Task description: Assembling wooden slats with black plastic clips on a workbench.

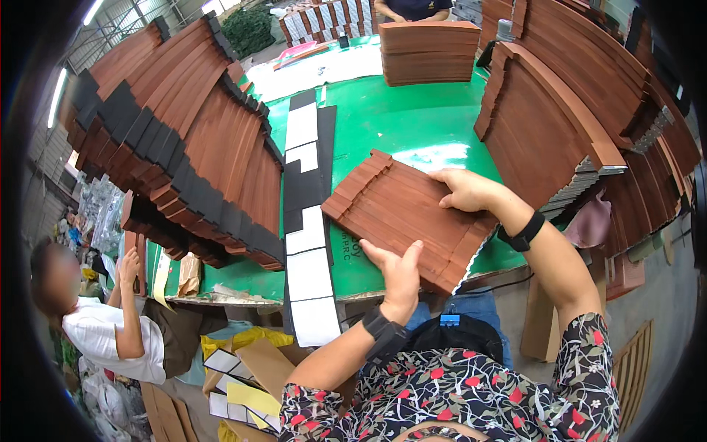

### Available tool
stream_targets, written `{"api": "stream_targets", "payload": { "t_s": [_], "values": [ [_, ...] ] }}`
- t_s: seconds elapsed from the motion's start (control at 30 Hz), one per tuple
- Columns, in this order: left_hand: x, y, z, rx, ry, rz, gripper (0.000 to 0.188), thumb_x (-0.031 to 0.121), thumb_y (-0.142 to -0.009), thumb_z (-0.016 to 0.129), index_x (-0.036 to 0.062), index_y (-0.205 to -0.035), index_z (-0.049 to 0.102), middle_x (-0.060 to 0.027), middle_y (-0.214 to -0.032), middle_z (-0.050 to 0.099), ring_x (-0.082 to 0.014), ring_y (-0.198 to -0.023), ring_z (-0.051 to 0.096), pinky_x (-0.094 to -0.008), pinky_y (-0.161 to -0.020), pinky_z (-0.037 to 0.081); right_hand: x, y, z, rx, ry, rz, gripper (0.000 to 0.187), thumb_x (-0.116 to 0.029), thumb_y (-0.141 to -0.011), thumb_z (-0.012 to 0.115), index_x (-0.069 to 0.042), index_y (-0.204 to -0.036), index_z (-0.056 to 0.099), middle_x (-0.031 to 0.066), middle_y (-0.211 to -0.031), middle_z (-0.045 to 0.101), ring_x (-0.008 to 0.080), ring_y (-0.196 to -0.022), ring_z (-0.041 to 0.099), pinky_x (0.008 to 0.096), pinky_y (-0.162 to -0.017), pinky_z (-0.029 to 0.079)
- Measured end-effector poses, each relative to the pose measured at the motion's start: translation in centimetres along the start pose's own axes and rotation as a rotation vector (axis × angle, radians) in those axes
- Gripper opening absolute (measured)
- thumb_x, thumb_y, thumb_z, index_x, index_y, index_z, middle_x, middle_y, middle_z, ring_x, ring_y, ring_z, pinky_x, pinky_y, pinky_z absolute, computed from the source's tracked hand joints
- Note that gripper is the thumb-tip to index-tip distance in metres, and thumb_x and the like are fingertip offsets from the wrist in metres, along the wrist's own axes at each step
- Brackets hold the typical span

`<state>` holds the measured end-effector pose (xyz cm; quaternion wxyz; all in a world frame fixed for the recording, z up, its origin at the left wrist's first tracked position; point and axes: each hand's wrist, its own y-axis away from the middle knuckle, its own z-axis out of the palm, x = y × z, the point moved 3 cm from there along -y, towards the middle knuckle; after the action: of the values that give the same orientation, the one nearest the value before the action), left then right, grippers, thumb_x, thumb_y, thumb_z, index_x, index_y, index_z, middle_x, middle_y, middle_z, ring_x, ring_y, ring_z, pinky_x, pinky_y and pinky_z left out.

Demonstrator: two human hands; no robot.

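A small stack of brown wood-grain panels [412,214] lies tilted over the near edge of the green table, its right edge pale and jagged. My left hand [398,278] grips its near edge, thumb raised against the side and a finger stretched along it. Around the far right edge closes my right hand [470,191], with the thumb on the top face; its other fingers are partly hidden. Left of the stack runs a black strip [302,188] bearing white rectangular pieces [312,276], the last one hanging past the table edge.
Tall rows of brown panels with black ends [169,147] stand at left. More brown panels [537,125] are stacked at right, another pile [429,55] at the back. A seated person [118,331] is at left, another [414,9] beyond the green table [353,110]. Below sits an open carton [261,361].
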<state>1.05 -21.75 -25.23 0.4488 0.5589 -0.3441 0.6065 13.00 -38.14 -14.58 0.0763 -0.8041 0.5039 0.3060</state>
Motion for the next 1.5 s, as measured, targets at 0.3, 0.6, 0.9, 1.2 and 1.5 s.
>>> {"api": "stream_targets", "payload": {
  "t_s": [0.3, 0.6, 0.9, 1.2, 1.5],
  "values": [
    [9.4, 0.3, -4.8, -0.392, 0.323, -0.384, 0.094, 0.009, -0.085, 0.069, -0.0013, -0.156, 0.009, -0.0114, -0.151, 0.033, -0.0243, -0.142, 0.031, -0.0369, -0.12, 0.019, -1.3, 6.2, 2.2, 0.413, 0.199, -0.056, 0.062, -0.019, -0.092, 0.067, -0.002, -0.146, 0.045, 0.0308, -0.149, 0.042, 0.0458, -0.139, 0.041, 0.0485, -0.115, 0.034],
    [13.8, -15.2, -2.1, -0.398, -0.715, 0.491, 0.07, 0.046, -0.099, 0.056, -0.0069, -0.143, 0.044, -0.0268, -0.15, 0.042, -0.0354, -0.143, 0.036, -0.0388, -0.118, 0.029, 0.4, 13.9, 14.7, 1.013, -0.599, 0.057, 0.091, -0.056, -0.104, 0.04, 0.007, -0.157, 0.001, 0.0254, -0.165, 0.008, 0.0355, -0.153, 0.008, 0.0411, -0.123, 0.008],
    [9.7, -19.2, -1.9, -0.741, -0.709, 0.181, 0.068, 0.04, -0.103, 0.055, -0.0055, -0.151, 0.036, -0.019, -0.15, 0.048, -0.0248, -0.14, 0.044, -0.0322, -0.114, 0.033, 0.4, 11.2, 15.1, 1.138, -0.746, 0.028, 0.089, -0.051, -0.105, 0.04, 0.009, -0.156, -0.001, 0.0275, -0.165, 0.002, 0.0361, -0.154, 0.0, 0.0423, -0.124, 0.002],
    [6.6, -22.6, -3.6, -0.86, -0.553, 0.082, 0.074, 0.047, -0.1, 0.056, -0.0007, -0.154, 0.035, -0.0172, -0.159, 0.036, -0.0241, -0.148, 0.03, -0.033, -0.121, 0.02, 2.2, 8.1, 11.8, 1.239, -0.844, -0.01, 0.081, -0.05, -0.106, 0.034, 0.006, -0.157, 0.005, 0.0224, -0.166, 0.008, 0.0317, -0.154, 0.006, 0.0408, -0.124, 0.007],
    [7.3, -23.7, -3.0, -0.85, -0.498, 0.061, 0.084, 0.045, -0.098, 0.061, -0.0011, -0.158, 0.023, -0.0183, -0.164, 0.026, -0.0263, -0.152, 0.022, -0.0352, -0.122, 0.017, 1.0, 10.8, 12.4, 1.127, -0.876, -0.043, 0.078, -0.051, -0.107, 0.027, 0.005, -0.158, 0.006, 0.0188, -0.166, 0.01, 0.0284, -0.154, 0.01, 0.0391, -0.124, 0.009]
  ]
}}
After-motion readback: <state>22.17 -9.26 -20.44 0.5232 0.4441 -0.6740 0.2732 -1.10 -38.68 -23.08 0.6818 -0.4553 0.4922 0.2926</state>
